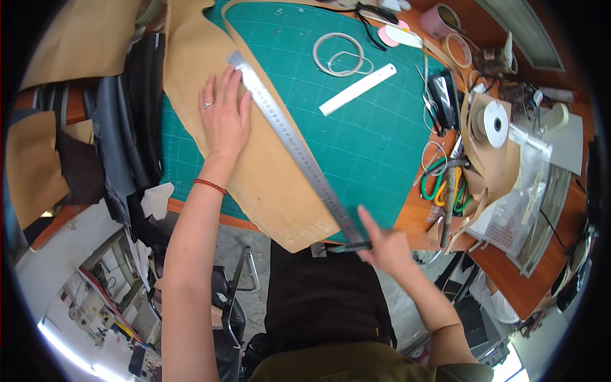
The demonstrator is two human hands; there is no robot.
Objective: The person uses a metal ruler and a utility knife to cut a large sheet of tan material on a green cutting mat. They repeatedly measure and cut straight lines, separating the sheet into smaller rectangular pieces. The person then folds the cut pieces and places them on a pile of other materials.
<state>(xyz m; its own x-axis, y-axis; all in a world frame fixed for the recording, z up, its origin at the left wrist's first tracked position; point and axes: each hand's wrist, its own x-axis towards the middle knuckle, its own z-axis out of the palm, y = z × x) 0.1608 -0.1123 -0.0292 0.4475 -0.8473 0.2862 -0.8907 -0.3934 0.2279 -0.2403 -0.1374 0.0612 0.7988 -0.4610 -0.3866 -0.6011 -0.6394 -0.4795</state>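
Note:
A large tan leather piece (270,184) lies on the green cutting mat (382,140), its near corner reaching past the table's front edge. Along its right side runs a long steel ruler (293,143), slanting from upper left to lower right. My left hand (226,114) rests flat on the leather, fingers stretched out, fingertips at the ruler's far end. By the ruler's near end, my right hand (388,251) is closed on a slim dark tool (350,247) pointing left, its index finger extended. Motion blurs this hand, and the tool's exact kind is unclear.
On the mat lie a short white ruler (358,89) and a coil of pale cord (337,54). Scissors (433,181), a white spool (492,124) and tape rolls (457,51) crowd the right side. Dark leather sheets (130,127) hang at the left. A chair (232,299) stands below.

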